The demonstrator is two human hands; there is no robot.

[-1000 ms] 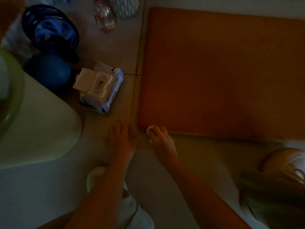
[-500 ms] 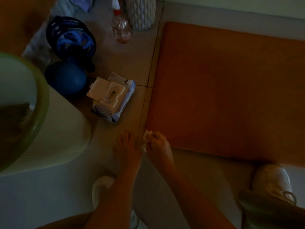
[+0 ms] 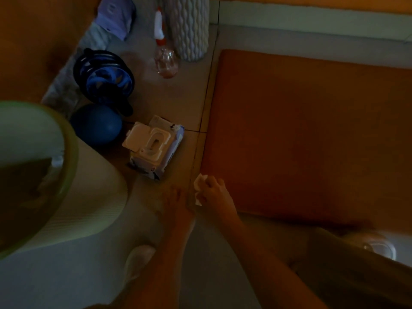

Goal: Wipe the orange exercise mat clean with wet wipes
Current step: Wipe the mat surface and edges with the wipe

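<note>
A dim view looking down at a tiled floor. An orange exercise mat (image 3: 312,134) lies flat on the floor and fills the right half of the view, reaching the top right edge.

At the mat's near left corner, the person's right hand (image 3: 217,195) has its grip closed around a crumpled white wet wipe (image 3: 199,182). The fingers are curled over the wipe, which pokes out towards the left, right at the mat's edge. Just left of that corner, off the mat, the left hand (image 3: 178,201) rests on the floor with its fingers stretched forward and its grip loose, holding nothing.

Left of the mat's near half sits a pack of wet wipes (image 3: 156,150) with its flip lid standing open. Farther left of the mat are a blue ball (image 3: 97,124) and a blue and black wheel (image 3: 104,79). Beside the mat's far left corner stand a clear spray bottle (image 3: 165,61) and a white ribbed cylinder (image 3: 189,27). A large pale container with a green rim (image 3: 66,175) fills the view well left of the mat. A white shoe (image 3: 376,244) shows just below the mat's near edge.
</note>
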